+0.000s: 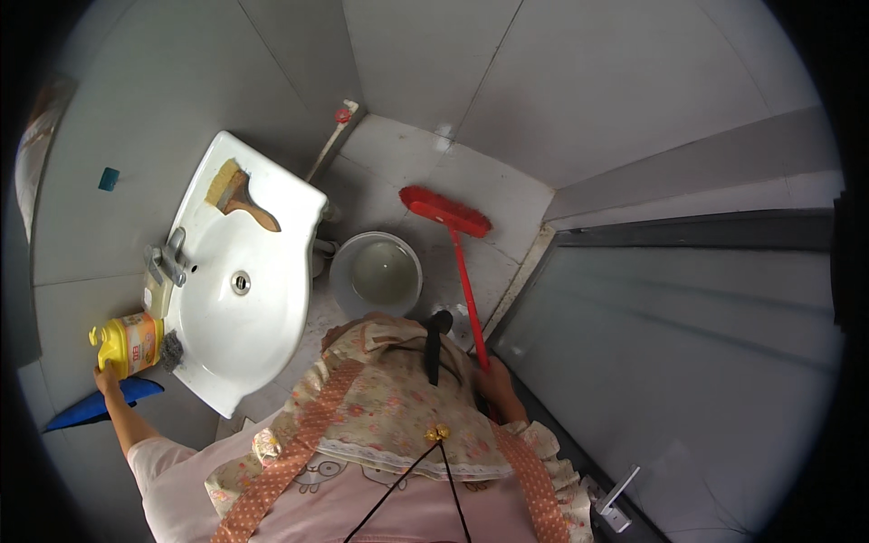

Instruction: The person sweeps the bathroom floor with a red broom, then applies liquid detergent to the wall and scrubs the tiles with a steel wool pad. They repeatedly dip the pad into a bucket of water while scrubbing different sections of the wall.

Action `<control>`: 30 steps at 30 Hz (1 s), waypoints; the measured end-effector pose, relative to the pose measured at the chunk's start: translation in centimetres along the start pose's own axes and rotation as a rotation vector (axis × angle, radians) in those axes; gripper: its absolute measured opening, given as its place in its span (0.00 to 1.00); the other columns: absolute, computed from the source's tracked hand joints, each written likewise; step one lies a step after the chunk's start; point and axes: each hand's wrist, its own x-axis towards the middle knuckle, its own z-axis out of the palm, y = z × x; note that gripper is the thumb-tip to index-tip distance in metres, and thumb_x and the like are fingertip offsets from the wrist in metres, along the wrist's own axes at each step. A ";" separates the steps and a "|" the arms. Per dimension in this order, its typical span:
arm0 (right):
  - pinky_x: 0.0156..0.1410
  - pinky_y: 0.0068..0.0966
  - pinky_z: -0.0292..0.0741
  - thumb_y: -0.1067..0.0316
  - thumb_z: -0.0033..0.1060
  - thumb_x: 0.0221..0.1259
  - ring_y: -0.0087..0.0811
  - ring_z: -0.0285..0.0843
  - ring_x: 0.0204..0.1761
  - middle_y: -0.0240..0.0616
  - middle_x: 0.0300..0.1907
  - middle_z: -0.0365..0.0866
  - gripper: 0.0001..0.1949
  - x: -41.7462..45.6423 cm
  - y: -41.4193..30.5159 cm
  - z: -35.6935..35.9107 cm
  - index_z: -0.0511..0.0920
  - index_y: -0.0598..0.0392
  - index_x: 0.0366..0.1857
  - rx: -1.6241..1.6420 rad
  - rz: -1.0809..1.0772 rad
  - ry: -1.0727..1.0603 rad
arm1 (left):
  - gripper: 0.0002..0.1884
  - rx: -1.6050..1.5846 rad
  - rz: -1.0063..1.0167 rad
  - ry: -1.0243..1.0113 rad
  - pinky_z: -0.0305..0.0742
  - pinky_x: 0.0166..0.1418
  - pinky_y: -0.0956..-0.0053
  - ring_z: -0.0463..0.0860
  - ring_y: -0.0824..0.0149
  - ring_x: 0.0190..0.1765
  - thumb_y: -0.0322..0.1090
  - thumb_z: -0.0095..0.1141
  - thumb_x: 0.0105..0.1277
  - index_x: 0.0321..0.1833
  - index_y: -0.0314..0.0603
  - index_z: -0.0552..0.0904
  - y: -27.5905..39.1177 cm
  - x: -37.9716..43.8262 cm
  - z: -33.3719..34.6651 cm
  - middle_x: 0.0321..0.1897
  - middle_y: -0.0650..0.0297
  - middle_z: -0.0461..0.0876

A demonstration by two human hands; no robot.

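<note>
At the left, my left hand (107, 377) grips the lower end of a yellow pump bottle (127, 345) that bears a printed label. The bottle lies beside the rim of a white ceramic washbasin (275, 343), next to a grey scouring pad (171, 350). My right hand (501, 388) is closed around the red handle of a push broom (445, 210). Its red-bristled head rests on the tiled floor, away from me. A wooden-handled brush (237, 197) with pale bristles lies on the basin's far corner.
A grey bucket (377, 271) with cloudy water stands on the floor right of the basin. A faucet (166, 258) sits on the basin's wall side. A pipe with a red valve (343, 117) runs near the corner. A frosted-glass door (679, 339) bounds the right side.
</note>
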 end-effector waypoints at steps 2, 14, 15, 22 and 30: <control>0.50 0.45 0.75 0.55 0.61 0.56 0.58 0.80 0.45 0.58 0.39 0.82 0.18 0.7 0.1 0.2 0.79 0.60 0.40 0.021 0.032 -0.022 | 0.24 -0.074 0.096 0.022 0.77 0.47 0.74 0.83 0.63 0.43 0.39 0.59 0.67 0.61 0.32 0.73 -2.1 0.2 -0.2 0.47 0.57 0.83; 0.46 0.44 0.77 0.56 0.63 0.56 0.53 0.83 0.41 0.54 0.36 0.84 0.15 6.3 -0.2 -10.4 0.81 0.57 0.39 -0.312 0.047 -0.078 | 0.24 0.054 0.248 0.210 0.77 0.46 0.69 0.86 0.60 0.40 0.46 0.63 0.61 0.50 0.29 0.82 15.1 -17.4 0.6 0.40 0.53 0.87; 0.47 0.45 0.77 0.56 0.63 0.56 0.54 0.82 0.41 0.54 0.36 0.84 0.15 7.8 -0.1 -12.3 0.81 0.57 0.38 -0.351 -0.005 -0.060 | 0.23 0.101 0.237 0.254 0.77 0.46 0.69 0.86 0.60 0.40 0.46 0.62 0.61 0.49 0.31 0.83 16.1 -19.2 0.0 0.40 0.53 0.88; 0.49 0.48 0.76 0.58 0.64 0.56 0.59 0.80 0.45 0.57 0.39 0.83 0.15 18.0 -2.5 -21.3 0.80 0.59 0.40 -0.551 -0.257 -0.100 | 0.19 -0.421 -0.106 0.374 0.79 0.43 0.71 0.86 0.65 0.36 0.46 0.61 0.61 0.45 0.37 0.87 16.0 -24.9 -1.7 0.36 0.59 0.88; 0.51 0.43 0.77 0.61 0.68 0.51 0.54 0.82 0.47 0.57 0.41 0.83 0.18 26.6 3.3 -26.1 0.81 0.59 0.44 -0.613 -0.302 -0.197 | 0.11 -0.356 -0.084 0.702 0.75 0.37 0.74 0.81 0.70 0.30 0.35 0.62 0.56 0.35 0.33 0.84 19.6 -30.2 -2.1 0.28 0.61 0.85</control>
